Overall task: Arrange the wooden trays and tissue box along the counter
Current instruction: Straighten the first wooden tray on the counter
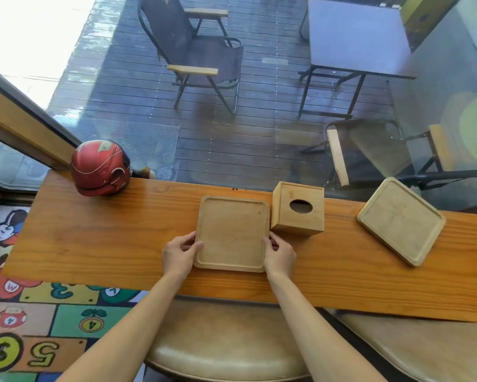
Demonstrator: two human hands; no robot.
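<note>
A square wooden tray lies flat in the middle of the long wooden counter. My left hand grips its left edge and my right hand grips its right edge, thumbs on the rim. Just right of this tray, touching or nearly touching it, stands a wooden tissue box with an oval hole on top. A second wooden tray lies farther right on the counter, turned at an angle, its far corner reaching past the counter's back edge.
A red helmet sits on the counter's far left by the window. Two tan padded stools stand under the near edge. Behind the glass are folding chairs and a dark table.
</note>
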